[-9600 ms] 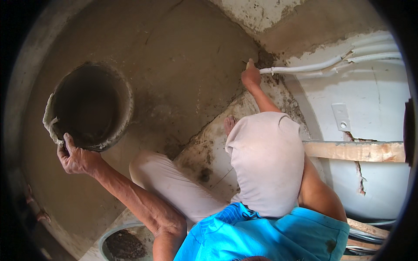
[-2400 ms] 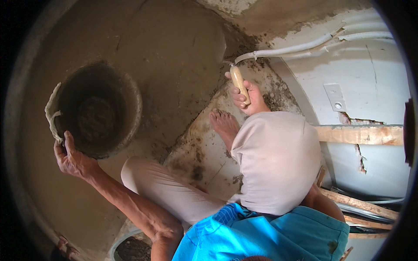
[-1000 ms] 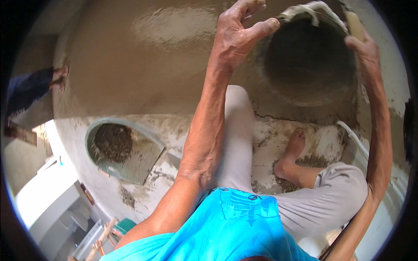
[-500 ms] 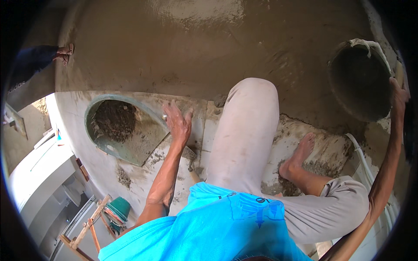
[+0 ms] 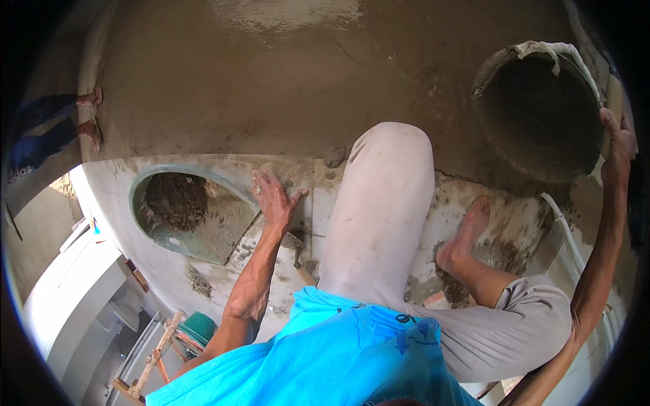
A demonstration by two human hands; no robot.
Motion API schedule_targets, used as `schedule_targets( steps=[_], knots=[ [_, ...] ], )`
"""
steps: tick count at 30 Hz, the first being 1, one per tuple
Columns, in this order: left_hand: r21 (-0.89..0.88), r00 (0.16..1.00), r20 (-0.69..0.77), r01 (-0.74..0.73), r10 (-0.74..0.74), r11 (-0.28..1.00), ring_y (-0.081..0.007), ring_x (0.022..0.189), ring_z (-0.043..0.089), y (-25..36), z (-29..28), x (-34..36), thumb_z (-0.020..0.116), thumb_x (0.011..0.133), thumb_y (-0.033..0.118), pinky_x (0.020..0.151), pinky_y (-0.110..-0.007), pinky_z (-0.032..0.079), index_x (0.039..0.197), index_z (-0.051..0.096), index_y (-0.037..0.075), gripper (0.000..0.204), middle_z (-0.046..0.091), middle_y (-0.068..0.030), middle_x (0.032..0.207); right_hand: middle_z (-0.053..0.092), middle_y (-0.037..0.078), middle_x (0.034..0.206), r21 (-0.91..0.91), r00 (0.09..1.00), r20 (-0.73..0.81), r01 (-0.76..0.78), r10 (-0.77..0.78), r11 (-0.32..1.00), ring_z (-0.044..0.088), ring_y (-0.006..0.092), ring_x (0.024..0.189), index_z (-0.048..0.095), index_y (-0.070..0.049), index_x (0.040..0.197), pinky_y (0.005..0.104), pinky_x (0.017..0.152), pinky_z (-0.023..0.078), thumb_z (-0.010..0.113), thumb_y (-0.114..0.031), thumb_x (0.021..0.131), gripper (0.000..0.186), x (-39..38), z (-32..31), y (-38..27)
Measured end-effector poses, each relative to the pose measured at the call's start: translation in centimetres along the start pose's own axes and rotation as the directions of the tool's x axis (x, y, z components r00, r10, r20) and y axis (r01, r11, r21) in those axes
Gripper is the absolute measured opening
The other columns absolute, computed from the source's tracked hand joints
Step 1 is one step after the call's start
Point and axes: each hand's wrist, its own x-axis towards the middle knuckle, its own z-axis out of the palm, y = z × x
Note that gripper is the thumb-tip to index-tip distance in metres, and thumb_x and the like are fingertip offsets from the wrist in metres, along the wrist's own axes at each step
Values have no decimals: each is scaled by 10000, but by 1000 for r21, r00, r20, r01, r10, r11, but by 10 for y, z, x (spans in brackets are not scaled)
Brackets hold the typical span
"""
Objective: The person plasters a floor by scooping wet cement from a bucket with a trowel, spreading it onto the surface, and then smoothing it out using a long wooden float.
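1. Black bucket (image 5: 535, 145): located directly to the left of your right grip (image 5: 617, 142), near it, with its open mouth facing you. Whether its base rests on the surface beneath is hidden.
2. White wrapped handle (image 5: 558, 51): follows the far side of the bucket's rim and curves down toward your right grip.
3. Right grip: clenched around a pale tool handle (image 5: 613, 98), which projects past your thumb beside the bucket. You cannot tell from this angle whether your fingers also bear on the rim.
4. Left grip (image 5: 273, 199): released, fingers spread and palm down over the soiled tiles (image 5: 325, 216). Contact with them cannot be confirmed.
5. Green tub (image 5: 210, 247): just left of your left grip; it contains dark rubble (image 5: 176, 203).
6. Small trowel (image 5: 305, 276): below your left grip, beside your wrist, its wooden handle directed toward your thigh.
7. Wet brown mortar (image 5: 271, 95): spreads beyond your left grip.
8. White conduit (image 5: 565, 227): below your right grip, alongside your forearm.
9. Co-worker's feet (image 5: 89, 99): well apart from your left grip, farther out and to its left.
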Motion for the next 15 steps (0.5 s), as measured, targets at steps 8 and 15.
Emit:
schedule_targets(
  steps=[8,15],
  knots=[
    [-9,998,-32,-51,50,999,-492,1362,216,-8,9,-1,764,673,522,1132,-508,161,1375,267,-147,1090,250,-412,1405,639,68,1054,95,983,184,-45,27,994,604,125,928,590,-3,1180,254,830,466,696,-321,832,484,-15,21,-53],
    [82,1000,12,-22,22,996,-492,1346,252,-8,13,5,801,628,505,1129,-498,197,1350,303,-142,1089,271,-396,1398,618,59,1061,34,905,281,324,-320,945,574,136,938,572,-15,1246,257,817,436,679,-427,785,627,-7,78,-114]
  ],
)
